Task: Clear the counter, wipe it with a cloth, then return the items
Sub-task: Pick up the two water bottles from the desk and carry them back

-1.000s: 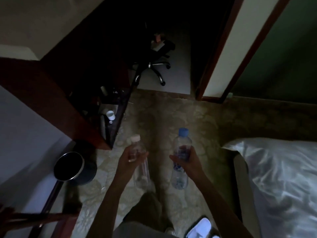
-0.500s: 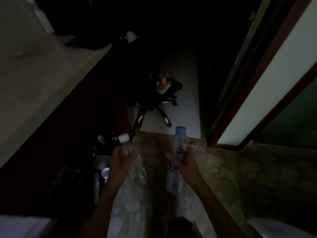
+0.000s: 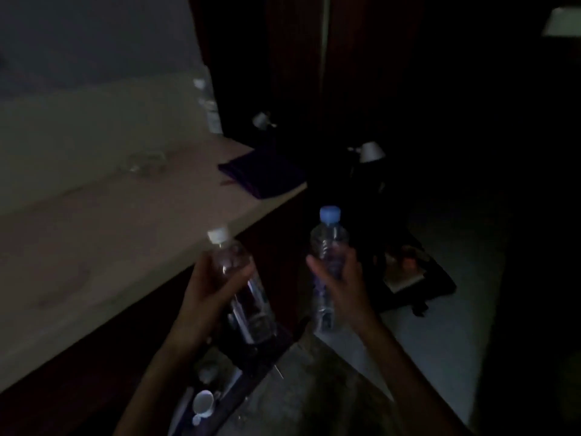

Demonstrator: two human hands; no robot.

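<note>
The room is very dim. My left hand (image 3: 209, 289) grips a clear water bottle with a white cap (image 3: 248, 305), tilted slightly left, just beyond the front edge of the pale counter (image 3: 103, 234). My right hand (image 3: 339, 286) holds a second clear bottle with a blue cap (image 3: 328, 243), upright, over the dark floor to the right of the counter. A dark purple cloth (image 3: 264, 171) lies folded at the counter's far right corner. A clear glass object (image 3: 146, 162) sits further back on the counter.
Another bottle (image 3: 209, 105) stands against the wall at the counter's far end. A black office chair (image 3: 405, 272) carrying small items stands on the floor ahead. A white cup (image 3: 202, 401) lies on a low tray by my legs. A small lamp head (image 3: 371, 151) shows beyond the counter.
My view has swung up and left from the floor toward the counter. Both hands have risen with their bottles and now sit beside the counter's edge.
</note>
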